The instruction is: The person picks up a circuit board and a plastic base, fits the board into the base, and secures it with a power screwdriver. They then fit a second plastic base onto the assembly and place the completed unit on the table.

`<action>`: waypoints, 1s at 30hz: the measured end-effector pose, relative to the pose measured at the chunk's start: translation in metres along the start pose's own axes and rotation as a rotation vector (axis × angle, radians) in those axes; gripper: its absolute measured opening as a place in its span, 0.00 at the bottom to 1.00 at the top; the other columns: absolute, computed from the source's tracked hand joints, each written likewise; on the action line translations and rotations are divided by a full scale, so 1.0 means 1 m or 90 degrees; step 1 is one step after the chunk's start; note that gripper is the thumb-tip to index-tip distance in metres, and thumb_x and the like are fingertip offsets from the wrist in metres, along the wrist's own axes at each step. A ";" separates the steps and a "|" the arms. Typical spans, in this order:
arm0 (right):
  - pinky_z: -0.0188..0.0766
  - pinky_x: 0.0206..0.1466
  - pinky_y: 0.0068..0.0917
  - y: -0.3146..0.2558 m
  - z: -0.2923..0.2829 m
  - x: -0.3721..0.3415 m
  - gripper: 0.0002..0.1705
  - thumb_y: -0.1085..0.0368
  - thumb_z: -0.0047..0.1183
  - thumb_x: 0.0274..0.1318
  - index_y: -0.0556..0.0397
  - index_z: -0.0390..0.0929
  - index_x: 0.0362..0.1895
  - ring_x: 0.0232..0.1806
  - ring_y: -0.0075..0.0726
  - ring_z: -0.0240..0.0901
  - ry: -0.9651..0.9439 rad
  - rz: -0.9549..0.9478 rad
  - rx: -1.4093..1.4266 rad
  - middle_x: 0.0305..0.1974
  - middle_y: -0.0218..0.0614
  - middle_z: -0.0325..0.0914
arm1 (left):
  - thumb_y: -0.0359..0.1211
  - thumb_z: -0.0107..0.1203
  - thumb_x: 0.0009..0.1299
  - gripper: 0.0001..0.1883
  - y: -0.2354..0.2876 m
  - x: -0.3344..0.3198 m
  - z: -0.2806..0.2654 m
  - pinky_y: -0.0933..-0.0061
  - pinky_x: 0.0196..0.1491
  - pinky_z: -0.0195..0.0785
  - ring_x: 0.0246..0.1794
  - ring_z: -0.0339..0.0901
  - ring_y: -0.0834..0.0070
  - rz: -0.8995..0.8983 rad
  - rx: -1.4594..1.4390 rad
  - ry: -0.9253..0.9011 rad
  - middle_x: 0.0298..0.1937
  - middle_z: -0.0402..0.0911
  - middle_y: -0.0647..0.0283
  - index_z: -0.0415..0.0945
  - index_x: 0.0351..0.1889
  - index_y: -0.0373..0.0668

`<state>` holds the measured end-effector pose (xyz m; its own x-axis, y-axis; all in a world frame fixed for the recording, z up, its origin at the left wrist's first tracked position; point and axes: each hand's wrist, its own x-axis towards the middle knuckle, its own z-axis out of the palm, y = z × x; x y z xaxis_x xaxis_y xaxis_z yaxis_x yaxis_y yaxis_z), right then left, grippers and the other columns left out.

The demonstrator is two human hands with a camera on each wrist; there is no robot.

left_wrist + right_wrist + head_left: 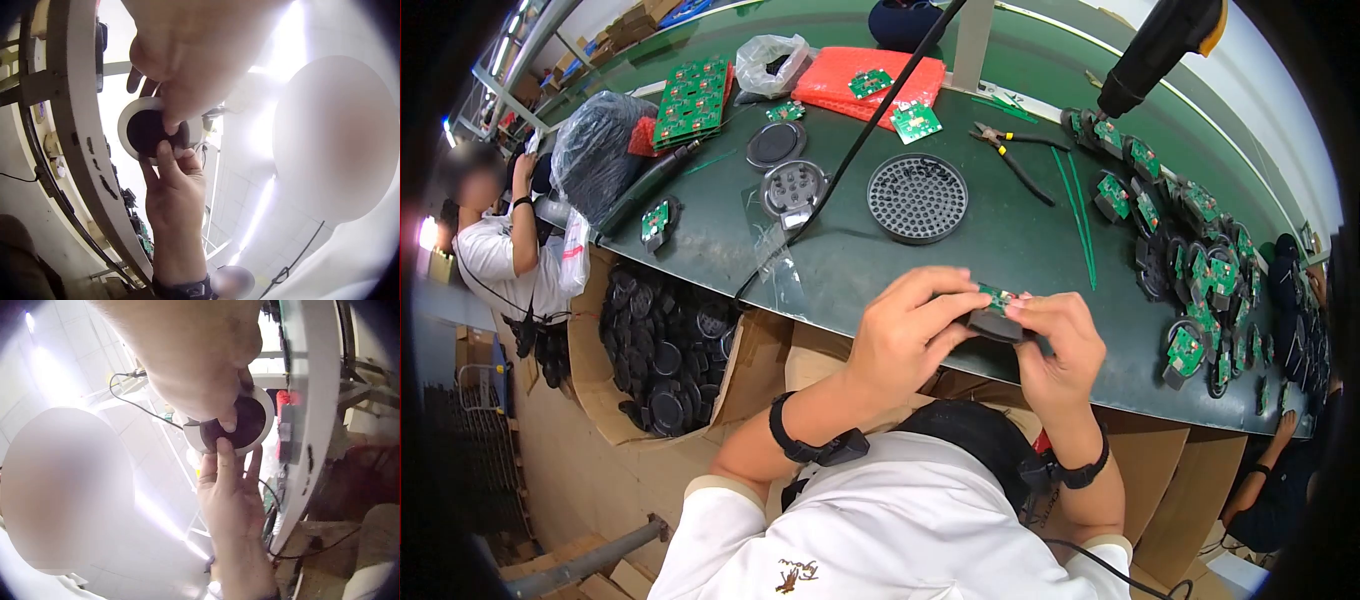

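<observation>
Both hands hold one dark round housing (996, 325) with a green circuit board (998, 297) on it, above the table's front edge. The left hand (910, 325) pinches its left side, fingertips at the board; the right hand (1058, 345) grips the right side with thumb and fingers. In the left wrist view the housing's dark round face (147, 131) has a pale rim, with the left hand (194, 56) above and the right hand (176, 194) below. The right wrist view shows the same dark face (250, 422) between the right hand (187, 356) and left hand (231, 497).
A round tray of small dark parts (917, 198), cutters (1015, 165) and green strips (1080, 220) lie on the table (840, 265). Housings with boards (1200, 270) pile at right. Boards lie on red wrap (830, 75). A power tool (1155, 60) hangs above; a carton (590, 370) stands at left.
</observation>
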<state>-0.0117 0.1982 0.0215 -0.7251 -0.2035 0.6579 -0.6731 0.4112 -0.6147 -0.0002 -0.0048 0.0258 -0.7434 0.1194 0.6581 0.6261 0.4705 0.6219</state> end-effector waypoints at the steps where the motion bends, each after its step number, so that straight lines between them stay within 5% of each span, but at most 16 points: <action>1: 0.83 0.46 0.36 0.006 0.002 -0.002 0.20 0.87 0.63 0.38 0.55 0.86 0.39 0.42 0.45 0.84 -0.024 -0.022 -0.031 0.40 0.38 0.86 | 0.16 0.70 0.53 0.23 -0.012 -0.009 0.003 0.66 0.51 0.86 0.52 0.89 0.59 0.008 0.021 -0.026 0.47 0.89 0.58 0.88 0.48 0.39; 12: 0.80 0.50 0.42 -0.003 -0.022 -0.001 0.19 0.81 0.65 0.42 0.56 0.85 0.43 0.51 0.52 0.81 -0.299 -0.035 -0.072 0.48 0.42 0.80 | 0.32 0.73 0.58 0.24 -0.007 -0.038 -0.007 0.63 0.56 0.85 0.59 0.86 0.58 0.032 0.091 -0.196 0.53 0.86 0.57 0.87 0.54 0.38; 15: 0.81 0.50 0.41 -0.004 -0.016 -0.002 0.18 0.78 0.68 0.45 0.56 0.86 0.45 0.51 0.51 0.81 -0.236 0.063 -0.059 0.48 0.41 0.82 | 0.38 0.73 0.58 0.28 -0.002 -0.039 -0.008 0.62 0.58 0.84 0.63 0.84 0.55 0.005 0.091 -0.223 0.56 0.85 0.55 0.85 0.56 0.37; 30: 0.82 0.45 0.36 0.016 0.002 0.004 0.12 0.71 0.74 0.46 0.51 0.90 0.38 0.45 0.44 0.85 -0.194 0.009 -0.155 0.43 0.33 0.86 | 0.40 0.74 0.54 0.32 -0.017 -0.039 0.001 0.60 0.60 0.83 0.64 0.83 0.51 0.003 0.050 -0.218 0.58 0.83 0.53 0.85 0.57 0.36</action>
<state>-0.0254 0.2024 0.0137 -0.7691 -0.4360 0.4674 -0.6347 0.6071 -0.4781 0.0179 -0.0160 -0.0105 -0.7843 0.4022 0.4724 0.6201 0.5332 0.5755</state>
